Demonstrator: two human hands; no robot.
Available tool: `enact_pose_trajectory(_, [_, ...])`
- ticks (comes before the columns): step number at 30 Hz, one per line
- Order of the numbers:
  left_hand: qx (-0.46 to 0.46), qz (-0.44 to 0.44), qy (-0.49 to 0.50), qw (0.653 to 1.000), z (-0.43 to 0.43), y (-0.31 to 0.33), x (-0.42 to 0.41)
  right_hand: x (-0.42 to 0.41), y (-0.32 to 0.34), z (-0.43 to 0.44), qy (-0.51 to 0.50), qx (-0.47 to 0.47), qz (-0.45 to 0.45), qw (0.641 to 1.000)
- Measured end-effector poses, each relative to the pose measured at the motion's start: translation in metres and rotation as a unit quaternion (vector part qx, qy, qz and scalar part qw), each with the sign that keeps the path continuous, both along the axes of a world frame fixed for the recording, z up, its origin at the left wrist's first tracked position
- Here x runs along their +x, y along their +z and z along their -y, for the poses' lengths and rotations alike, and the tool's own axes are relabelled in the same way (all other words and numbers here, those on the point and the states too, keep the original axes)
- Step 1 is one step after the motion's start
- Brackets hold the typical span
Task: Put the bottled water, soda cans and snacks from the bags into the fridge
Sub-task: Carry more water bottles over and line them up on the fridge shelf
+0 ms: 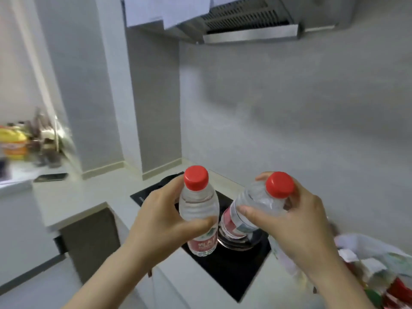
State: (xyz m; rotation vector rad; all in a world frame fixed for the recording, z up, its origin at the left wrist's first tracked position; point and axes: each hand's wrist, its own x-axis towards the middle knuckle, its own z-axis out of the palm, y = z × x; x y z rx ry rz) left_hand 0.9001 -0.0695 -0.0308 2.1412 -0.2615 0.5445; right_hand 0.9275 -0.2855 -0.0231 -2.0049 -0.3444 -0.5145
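I hold two clear water bottles with red caps and red labels above the black cooktop point(234, 268). My left hand point(162, 219) grips the left bottle point(198, 208) around its middle, upright. My right hand point(298, 224) grips the right bottle point(254, 204) near its shoulder, tilted with the cap toward the right. A white plastic bag point(379, 259) holding red and green snack packets lies on the counter at the lower right. The fridge is out of view.
A range hood point(249, 25) hangs above the grey wall. The white counter point(73, 197) runs left, with a dark phone point(51, 177) on it and bottles and a yellow container point(13, 141) at the far left. A dark cabinet front point(89, 237) sits below.
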Motion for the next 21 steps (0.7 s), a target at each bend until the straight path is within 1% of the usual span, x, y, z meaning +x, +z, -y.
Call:
enact_pose_trajectory(4, [0.009, 0.036, 0.074, 0.997, -0.059, 0.012, -0.031, 0.003, 0.014, -0.065, 0.099, 0.010, 0.036, 0.994])
enact_pose_trajectory(8, [0.032, 0.057, 0.159, 0.985, -0.120, 0.024, -0.062, 0.000, 0.031, -0.137, 0.184, 0.021, 0.076, 0.980])
enact_pose_trajectory(12, [0.053, 0.082, 0.249, 0.964, -0.175, 0.032, -0.102, -0.012, 0.039, -0.205, 0.269, 0.014, 0.121, 0.955])
enact_pose_trajectory(17, [0.084, 0.087, 0.339, 0.933, -0.231, 0.038, -0.156, -0.033, 0.041, -0.284, 0.342, 0.012, 0.169, 0.924])
enact_pose_trajectory(21, [0.064, 0.072, 0.390, 0.916, -0.265, 0.036, -0.200, -0.051, 0.035, -0.343, 0.392, -0.004, 0.184, 0.901])
